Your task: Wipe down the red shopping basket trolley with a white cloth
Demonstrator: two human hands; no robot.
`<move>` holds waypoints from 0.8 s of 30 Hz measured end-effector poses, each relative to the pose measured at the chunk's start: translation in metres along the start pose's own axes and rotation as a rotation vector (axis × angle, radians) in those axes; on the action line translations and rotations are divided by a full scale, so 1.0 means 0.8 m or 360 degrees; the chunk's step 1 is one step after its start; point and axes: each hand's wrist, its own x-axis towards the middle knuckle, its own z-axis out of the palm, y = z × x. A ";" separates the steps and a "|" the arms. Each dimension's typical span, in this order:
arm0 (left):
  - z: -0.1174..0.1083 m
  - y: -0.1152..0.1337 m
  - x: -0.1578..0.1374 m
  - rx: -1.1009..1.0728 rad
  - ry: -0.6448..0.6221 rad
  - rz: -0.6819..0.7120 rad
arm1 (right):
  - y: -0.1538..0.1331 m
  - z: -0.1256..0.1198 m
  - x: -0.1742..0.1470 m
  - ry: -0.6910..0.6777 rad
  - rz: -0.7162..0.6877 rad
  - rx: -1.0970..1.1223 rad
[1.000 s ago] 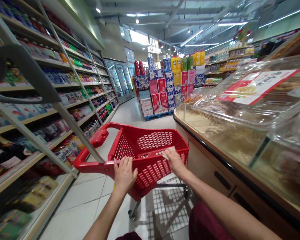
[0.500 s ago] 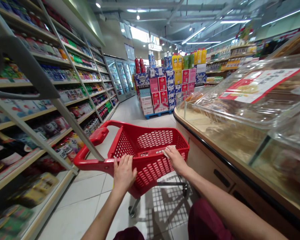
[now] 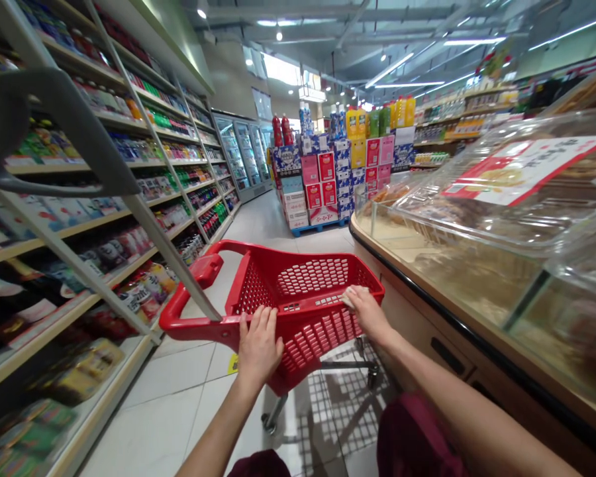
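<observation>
In front of me stands a red plastic shopping cart (image 3: 302,338) with perforated basket walls and a grey upright pole rising from its handle end. My left hand (image 3: 261,344) rests on the near rim, its fingers curled over the edge and holding the cart. Farther along that same rim, close to the right-hand corner, my right hand (image 3: 370,315) is closed on a small white cloth (image 3: 347,297). The cloth is pressed against the rim, mostly covered by my fingers. Nothing shows in the visible part of the basket.
Drink shelves (image 3: 144,192) line the left side. At right, a wooden display counter (image 3: 427,311) with a black edge strip holds clear plastic food packs (image 3: 506,185), close to the cart. Stacked cartons (image 3: 328,179) stand ahead on a blue pallet. Glass-door coolers (image 3: 243,156) are behind.
My right hand, with the white cloth, has slid a little right along the rim toward the corner. My left hand keeps its place on the cart. The whole view has shifted slightly.
</observation>
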 end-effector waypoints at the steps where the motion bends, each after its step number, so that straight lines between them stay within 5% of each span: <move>1: 0.000 0.001 0.000 -0.0011 0.0003 0.0007 | 0.009 -0.007 0.000 0.0036 0.0093 -0.0032; 5: 0.000 0.005 0.001 -0.0041 0.0019 0.0004 | 0.000 -0.003 -0.002 0.0075 0.0149 -0.0062; 10: -0.003 0.006 0.002 -0.0033 -0.0009 -0.0006 | -0.043 0.023 -0.005 -0.0035 -0.0203 0.0050; 15: -0.004 0.013 0.000 -0.0031 -0.0001 -0.0003 | -0.026 0.011 -0.003 0.0114 0.0078 0.0000; 20: -0.013 0.000 -0.003 -0.0102 0.0020 0.0096 | -0.104 0.039 0.001 0.0017 -0.0318 0.0183; 24: -0.031 -0.043 -0.020 -0.0096 0.0379 -0.0034 | -0.115 0.025 0.013 -0.0100 -0.0196 0.0196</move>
